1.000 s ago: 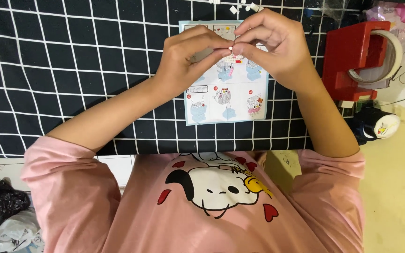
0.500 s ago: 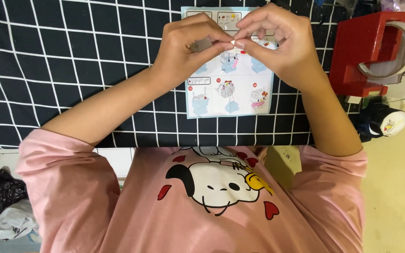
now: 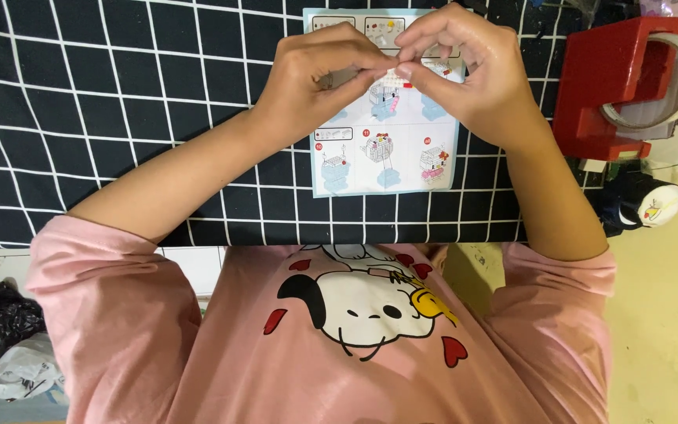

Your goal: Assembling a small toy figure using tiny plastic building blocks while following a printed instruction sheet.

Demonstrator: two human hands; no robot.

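Tiny white brick piece (image 3: 390, 76) pinched between both hands over the instruction sheet (image 3: 386, 149), likely so the steps stay readable. Left hand (image 3: 315, 82) and right hand (image 3: 476, 74) meet fingertip to fingertip, closed on it. Red tape dispenser (image 3: 614, 86) at 3 o'clock, dark cup (image 3: 641, 204) at 4; nothing blocks.

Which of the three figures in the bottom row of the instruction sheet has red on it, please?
The right-hand figure on the instruction sheet: it shows red and pink touches, while the left one is plain pale blue and the middle one mostly white.

Red tape dispenser (image 3: 606, 90), black grid cloth (image 3: 119, 94), dark jar (image 3: 641, 202)
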